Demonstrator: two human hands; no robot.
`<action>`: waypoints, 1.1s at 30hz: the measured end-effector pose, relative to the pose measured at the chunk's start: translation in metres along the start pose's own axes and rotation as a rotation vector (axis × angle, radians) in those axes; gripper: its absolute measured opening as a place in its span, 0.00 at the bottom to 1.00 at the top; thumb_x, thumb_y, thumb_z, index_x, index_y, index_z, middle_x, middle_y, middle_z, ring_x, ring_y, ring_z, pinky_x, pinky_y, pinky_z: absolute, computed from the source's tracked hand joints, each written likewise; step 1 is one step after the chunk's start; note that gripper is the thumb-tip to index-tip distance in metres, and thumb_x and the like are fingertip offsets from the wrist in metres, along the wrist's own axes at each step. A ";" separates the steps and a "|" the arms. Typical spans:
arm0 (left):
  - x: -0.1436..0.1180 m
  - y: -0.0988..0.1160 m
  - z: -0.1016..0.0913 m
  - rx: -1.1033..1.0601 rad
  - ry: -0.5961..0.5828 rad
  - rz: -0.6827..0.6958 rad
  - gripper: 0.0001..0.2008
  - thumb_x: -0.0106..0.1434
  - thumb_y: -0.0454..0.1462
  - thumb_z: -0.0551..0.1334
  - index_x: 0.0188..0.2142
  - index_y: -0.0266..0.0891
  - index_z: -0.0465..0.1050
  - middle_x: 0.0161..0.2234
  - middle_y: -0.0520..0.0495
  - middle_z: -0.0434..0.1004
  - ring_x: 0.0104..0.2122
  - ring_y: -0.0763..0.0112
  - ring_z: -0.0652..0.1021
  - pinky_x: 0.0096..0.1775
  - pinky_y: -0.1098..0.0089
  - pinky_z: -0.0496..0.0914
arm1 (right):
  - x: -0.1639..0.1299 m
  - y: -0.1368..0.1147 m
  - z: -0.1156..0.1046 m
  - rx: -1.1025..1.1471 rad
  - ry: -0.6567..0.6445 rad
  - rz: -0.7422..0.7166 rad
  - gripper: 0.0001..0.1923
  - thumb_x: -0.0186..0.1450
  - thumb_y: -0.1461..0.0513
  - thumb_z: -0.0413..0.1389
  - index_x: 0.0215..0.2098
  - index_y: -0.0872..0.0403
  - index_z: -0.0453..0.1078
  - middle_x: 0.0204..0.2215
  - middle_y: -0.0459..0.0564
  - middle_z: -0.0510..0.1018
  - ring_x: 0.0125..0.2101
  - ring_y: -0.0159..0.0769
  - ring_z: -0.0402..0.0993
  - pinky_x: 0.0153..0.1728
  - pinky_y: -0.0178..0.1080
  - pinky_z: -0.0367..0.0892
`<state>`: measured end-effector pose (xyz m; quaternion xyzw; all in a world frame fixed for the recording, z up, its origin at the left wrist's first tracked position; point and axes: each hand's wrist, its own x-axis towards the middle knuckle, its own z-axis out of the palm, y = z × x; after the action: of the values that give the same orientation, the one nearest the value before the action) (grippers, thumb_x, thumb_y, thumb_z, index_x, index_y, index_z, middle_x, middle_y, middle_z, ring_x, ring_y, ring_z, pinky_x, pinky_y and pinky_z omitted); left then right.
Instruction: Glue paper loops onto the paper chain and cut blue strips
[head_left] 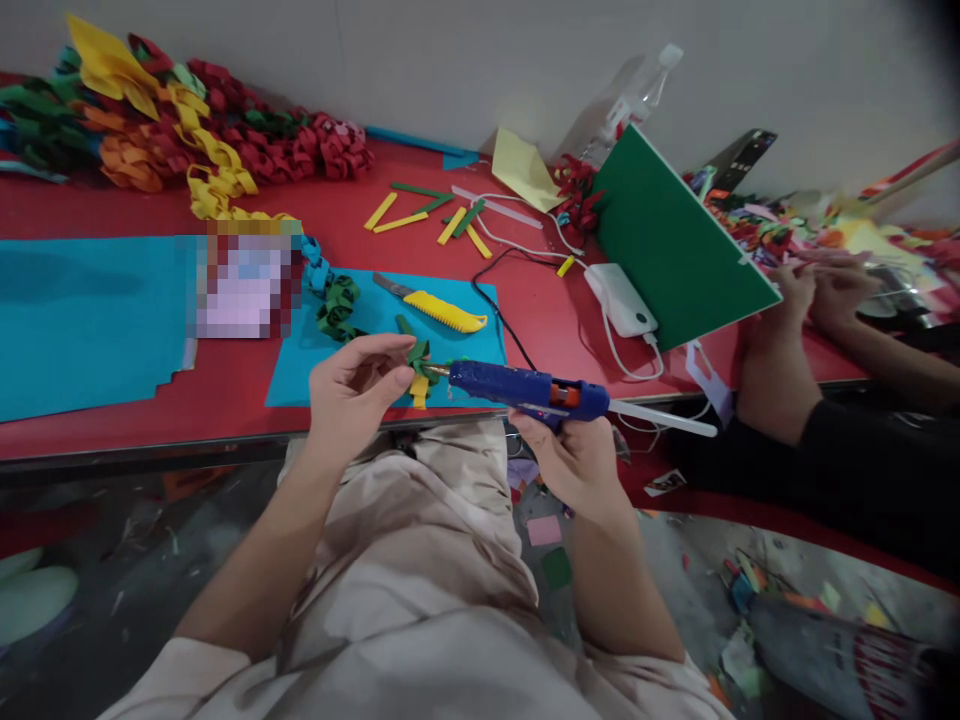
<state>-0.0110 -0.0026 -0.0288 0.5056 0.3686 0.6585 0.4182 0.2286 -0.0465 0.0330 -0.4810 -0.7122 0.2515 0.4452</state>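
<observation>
My right hand (581, 460) is wrapped round the grip of a blue glue gun (499, 385), with a white glue stick (664, 417) poking out of its back. The nozzle points left and meets a green paper strip (420, 350). My left hand (349, 390) pinches this strip between thumb and fingers, at the end of a paper chain (339, 308) of green and blue loops. Just below the nozzle a yellow paper piece (419, 393) shows. Under both lies a blue sheet (292, 385), and on it a yellow utility knife (446, 311).
Yellow strips (401, 222) and green ones lie farther back on the red table (525, 290). A white power bank (621, 300) with cables is beside a leaning green board (667, 235). Paper chains (240, 120) heap at back left. At right are another person's hands (795, 290).
</observation>
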 end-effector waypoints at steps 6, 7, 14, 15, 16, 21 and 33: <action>0.000 0.001 0.001 -0.010 0.001 0.021 0.15 0.59 0.45 0.76 0.45 0.46 0.84 0.40 0.46 0.85 0.38 0.67 0.84 0.39 0.71 0.79 | -0.001 0.002 0.000 -0.013 -0.009 0.004 0.09 0.70 0.56 0.60 0.38 0.52 0.77 0.28 0.48 0.81 0.25 0.36 0.77 0.26 0.35 0.73; 0.000 0.001 0.001 -0.003 0.004 0.015 0.16 0.59 0.45 0.76 0.45 0.46 0.84 0.40 0.46 0.85 0.38 0.67 0.84 0.39 0.70 0.79 | 0.000 0.001 0.000 -0.012 -0.008 0.003 0.09 0.70 0.55 0.60 0.38 0.52 0.77 0.28 0.48 0.81 0.25 0.36 0.77 0.26 0.35 0.73; 0.000 0.001 0.001 -0.006 0.005 0.016 0.15 0.60 0.43 0.76 0.45 0.46 0.84 0.40 0.47 0.85 0.39 0.67 0.84 0.40 0.71 0.79 | 0.000 0.001 -0.002 -0.024 -0.007 -0.013 0.09 0.70 0.56 0.60 0.38 0.52 0.77 0.28 0.49 0.81 0.26 0.38 0.78 0.28 0.36 0.74; 0.000 0.001 0.001 -0.013 -0.002 0.027 0.14 0.60 0.43 0.76 0.46 0.47 0.84 0.40 0.47 0.86 0.39 0.67 0.84 0.40 0.71 0.79 | 0.000 0.002 -0.002 -0.016 -0.005 -0.013 0.08 0.70 0.56 0.60 0.38 0.52 0.77 0.28 0.48 0.81 0.26 0.37 0.78 0.28 0.36 0.74; 0.000 0.001 0.001 -0.021 -0.010 0.036 0.14 0.61 0.42 0.75 0.46 0.47 0.84 0.40 0.48 0.86 0.39 0.68 0.84 0.40 0.72 0.79 | -0.001 0.002 -0.002 -0.006 -0.004 -0.011 0.08 0.70 0.56 0.61 0.38 0.52 0.77 0.29 0.48 0.82 0.27 0.37 0.79 0.28 0.36 0.74; 0.000 0.002 0.001 -0.024 -0.013 0.027 0.13 0.62 0.39 0.74 0.47 0.49 0.84 0.40 0.49 0.86 0.39 0.70 0.84 0.39 0.74 0.78 | 0.000 0.003 -0.001 -0.010 -0.017 0.008 0.11 0.70 0.54 0.60 0.39 0.52 0.78 0.31 0.49 0.84 0.30 0.39 0.81 0.32 0.38 0.77; 0.003 0.004 -0.001 0.029 0.061 0.080 0.13 0.62 0.41 0.74 0.46 0.45 0.82 0.39 0.48 0.83 0.39 0.70 0.83 0.42 0.72 0.79 | 0.004 0.033 -0.030 -0.197 0.136 0.039 0.18 0.70 0.49 0.60 0.39 0.54 0.80 0.26 0.49 0.80 0.26 0.39 0.75 0.31 0.40 0.72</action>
<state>-0.0130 -0.0015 -0.0243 0.5057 0.3699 0.6845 0.3727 0.2690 -0.0314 0.0231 -0.5519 -0.6923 0.1559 0.4381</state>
